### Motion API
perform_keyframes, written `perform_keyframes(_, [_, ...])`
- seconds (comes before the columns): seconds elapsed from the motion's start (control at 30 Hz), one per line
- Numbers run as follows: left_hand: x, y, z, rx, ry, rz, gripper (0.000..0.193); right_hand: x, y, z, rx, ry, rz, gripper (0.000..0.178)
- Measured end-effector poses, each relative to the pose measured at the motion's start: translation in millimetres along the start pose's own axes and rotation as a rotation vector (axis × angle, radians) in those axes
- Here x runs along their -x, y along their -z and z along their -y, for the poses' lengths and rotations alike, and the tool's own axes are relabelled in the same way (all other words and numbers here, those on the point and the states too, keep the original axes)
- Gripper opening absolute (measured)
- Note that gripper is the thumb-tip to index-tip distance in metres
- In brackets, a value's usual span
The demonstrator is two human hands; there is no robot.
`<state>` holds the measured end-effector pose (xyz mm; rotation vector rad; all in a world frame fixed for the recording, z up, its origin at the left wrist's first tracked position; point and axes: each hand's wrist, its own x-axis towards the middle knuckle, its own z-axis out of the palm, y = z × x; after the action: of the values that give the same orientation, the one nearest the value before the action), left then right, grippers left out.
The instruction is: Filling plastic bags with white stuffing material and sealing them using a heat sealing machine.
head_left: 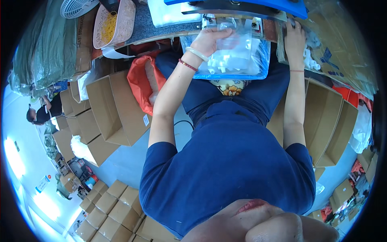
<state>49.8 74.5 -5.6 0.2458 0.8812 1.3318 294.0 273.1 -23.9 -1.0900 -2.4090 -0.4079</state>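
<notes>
Cardboard boxes [117, 207] crowd the lower left of the frame. At upper centre I see the left hand [207, 42] pinching a clear bag [242, 39] over a blue tray [238, 76]; at upper right, near white parts [309, 60], I can't tell whether the right hand [295, 35] grips anything. I'd judge this bag handling; next calls for a steady left pinch.

Workshop, stacked cardboard boxes [121, 213], workbench [142, 25]
</notes>
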Motion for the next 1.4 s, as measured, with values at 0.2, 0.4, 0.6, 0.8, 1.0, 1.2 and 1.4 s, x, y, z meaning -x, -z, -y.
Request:
perform_keyframes(0.2, [6.7, 70.4, -43.0, -1.219, -0.857, -0.578, 0.037, -1.1, 15.3, 6.5, -0.289, -0.127, 0.040, 0.023])
perform_keyframes(0.4, [33.2, 114.4, -16.4, -1.995, -0.989, -0.545, 0.033, 7.4, 71.1, 13.0, -0.631, -0.429, 0.065, 0.030])
perform_keyframes(0.6, [70.7, 52.1, -25.0, -1.321, -0.784, -0.671, 0.016, 31.7, 116.2, 95.7, -1.129, -0.226, 0.357, 0.026])
perform_keyframes(0.8, [91.1, -1.3, -17.2, -0.795, -0.504, -0.352, 0.017, -14.6, 158.6, 124.0, -1.249, -0.002, 0.112, 0.025])
perform_keyframes(1.0, [80.3, -15.8, -18.5, -0.878, -0.375, -0.153, 0.018, -34.1, 151.1, 101.1, -0.937, 0.366, 0.263, 0.022])
perform_keyframes(1.2, [50.3, -0.3, 2.7, -0.561, 0.055, 0.075, 0.023, -22.9, 104.3, 87.6, -1.000, 0.247, 0.548, 0.031])
perform_keyframes(1.4, [5.2, -1.5, -1.7, -0.037, -0.021, -0.042, 0.026, -7.3, 90.4, 23.5, -0.254, -0.048, 0.099, 0.026])
